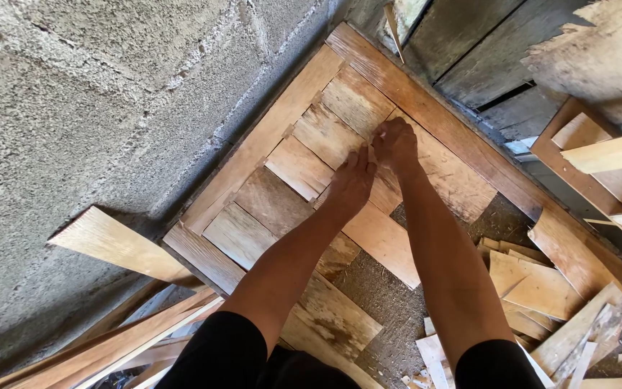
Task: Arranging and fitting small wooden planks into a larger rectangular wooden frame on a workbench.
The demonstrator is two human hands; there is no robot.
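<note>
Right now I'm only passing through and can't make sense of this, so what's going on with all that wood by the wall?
A person leans over a wooden frame lying beside a grey block wall. Overlapping short boards fill much of the frame. The left hand and right hand meet on the boards near the upper corner, fingers pinched together; whether they hold something small cannot be told. Loose offcuts lie piled at the right, and long strips lean at the lower left.
</note>
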